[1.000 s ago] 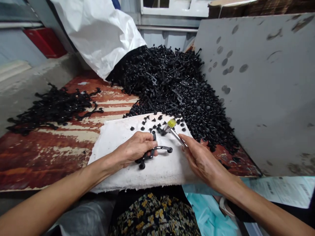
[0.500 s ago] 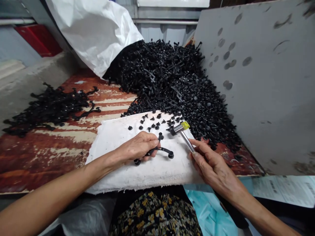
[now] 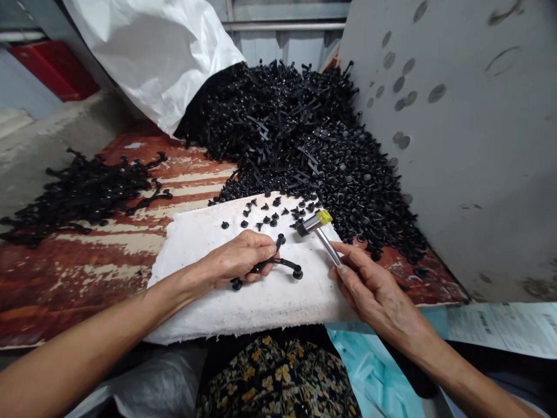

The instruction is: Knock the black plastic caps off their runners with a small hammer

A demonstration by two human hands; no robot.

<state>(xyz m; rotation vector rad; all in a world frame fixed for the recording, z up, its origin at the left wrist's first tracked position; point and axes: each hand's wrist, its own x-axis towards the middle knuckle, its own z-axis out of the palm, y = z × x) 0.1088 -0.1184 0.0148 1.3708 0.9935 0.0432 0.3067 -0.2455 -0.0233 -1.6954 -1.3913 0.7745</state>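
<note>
L hand [image 3: 237, 261] is down on the white pad [image 3: 270, 302], grip closed on a black bracket [image 3: 288, 265] and pressing it to the pad. One round end sticks out at 3 o'clock of the fingers. R hand [image 3: 374, 290] sits at the pad's 4 o'clock edge, grip wrapped round the shaft of a small hammer [image 3: 325, 237]. Its yellow-tipped head is at 1 o'clock of the bracket, apart from it. Loose black clips [image 3: 270, 217] are scattered at 12 o'clock, w/ the big parts pile [image 3: 304, 133] beyond. Tabletop [image 3: 87, 261] is streaked red.

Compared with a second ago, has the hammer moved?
Yes. Against the white pad, the hammer in the right hand has shifted right, toward the pad's right edge and away from the bracket.
</note>
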